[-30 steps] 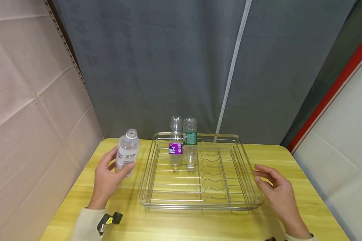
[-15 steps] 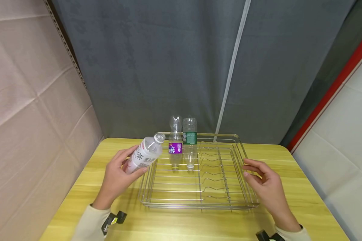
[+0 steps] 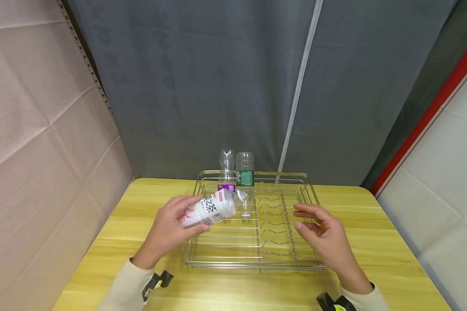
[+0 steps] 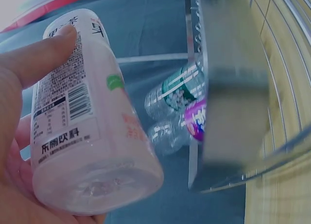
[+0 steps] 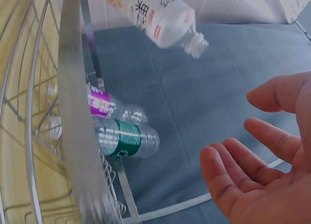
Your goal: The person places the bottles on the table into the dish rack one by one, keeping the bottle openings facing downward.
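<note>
My left hand (image 3: 175, 226) grips a plastic bottle with a white and pink label (image 3: 209, 209), tilted so its uncapped-looking neck points right. It is over the left part of a wire rack (image 3: 225, 264). The left wrist view shows the bottle's base and barcode side (image 4: 92, 122), with the thumb laid along it. My right hand (image 3: 327, 242) hangs over the rack's right side, fingers loosely bent and holding nothing. In the rack, two clear bottles lean neck-down side by side: one with a green label (image 3: 245, 178), the other with a purple label (image 5: 99, 101), partly covered by the held bottle in the head view.
The rack stands on a yellow wood-grain table (image 3: 120, 216), its raised rim running all round. Behind the table hangs a grey curtain (image 3: 218, 86). Pale cloth walls (image 3: 43, 129) flank the left and a red-edged white panel (image 3: 443, 185) the right.
My left hand has carried the bottle rightward from beside the rack to over it, tipping it from upright to nearly lying. My right hand has moved left over the rack's right side.
</note>
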`<state>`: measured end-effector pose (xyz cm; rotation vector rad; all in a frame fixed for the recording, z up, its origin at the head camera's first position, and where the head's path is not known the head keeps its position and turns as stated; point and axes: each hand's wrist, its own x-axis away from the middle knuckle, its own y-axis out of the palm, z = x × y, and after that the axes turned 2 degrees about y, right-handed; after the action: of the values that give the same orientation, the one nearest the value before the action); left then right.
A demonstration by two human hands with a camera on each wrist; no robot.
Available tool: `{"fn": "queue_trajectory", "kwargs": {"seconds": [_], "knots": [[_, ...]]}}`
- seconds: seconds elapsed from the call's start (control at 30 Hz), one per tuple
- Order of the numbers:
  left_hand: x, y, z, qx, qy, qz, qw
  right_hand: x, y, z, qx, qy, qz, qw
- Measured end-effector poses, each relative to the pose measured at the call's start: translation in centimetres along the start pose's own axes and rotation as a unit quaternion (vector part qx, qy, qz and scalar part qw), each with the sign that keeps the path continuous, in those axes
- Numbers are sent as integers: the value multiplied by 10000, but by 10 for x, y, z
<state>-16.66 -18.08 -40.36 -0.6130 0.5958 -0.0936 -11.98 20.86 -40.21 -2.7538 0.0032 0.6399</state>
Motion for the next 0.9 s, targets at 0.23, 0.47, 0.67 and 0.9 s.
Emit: {"fn": "queue_trajectory", "kwargs": {"seconds": [0.23,0.47,0.67,0.9], "knots": [[-4,12,13,-55,109,-420,9990,-7,12,-8,-281,-321,-258,9988],[-7,22,27,-465,237,-784,9956,-14,22,-15,-121,-335,-523,9980],[-6,29,35,-720,524,-1072,9902,-17,33,-18,474,-414,-921,9938],[-8,34,39,-831,837,-1253,9851,-17,42,-17,774,-473,-1270,9877]]}}
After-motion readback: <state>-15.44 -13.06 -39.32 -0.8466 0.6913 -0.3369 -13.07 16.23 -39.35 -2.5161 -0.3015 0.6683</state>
